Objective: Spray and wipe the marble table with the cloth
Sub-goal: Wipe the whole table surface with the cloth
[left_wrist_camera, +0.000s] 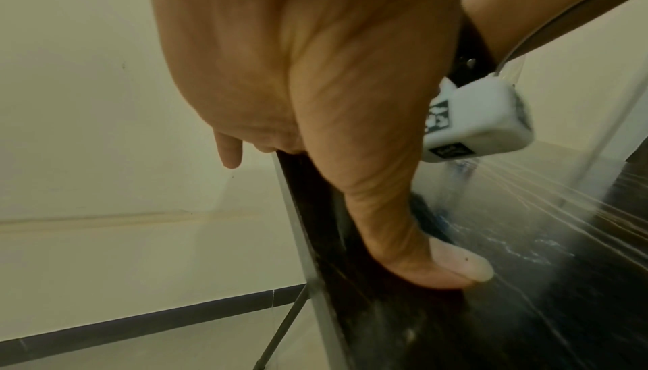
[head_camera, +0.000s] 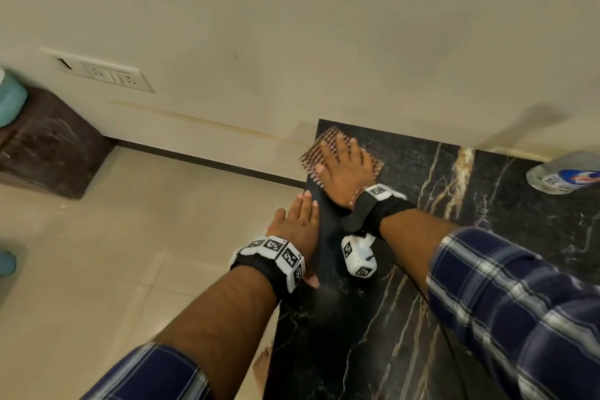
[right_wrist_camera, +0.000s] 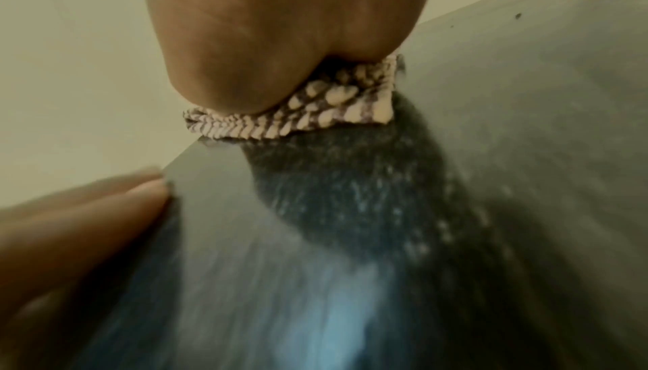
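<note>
The black marble table with pale veins fills the right side of the head view. My right hand lies flat, fingers spread, on a checked brown-and-white cloth at the table's far left corner. In the right wrist view the palm presses the folded cloth onto the dark top. My left hand rests with straight fingers along the table's left edge; its thumb presses on the top. A clear spray bottle with a blue label lies at the far right.
A beige wall runs behind the table, with a white socket plate at the left. Beige floor tiles lie left of the table. A dark stone block stands at the far left. A metal table leg shows below the edge.
</note>
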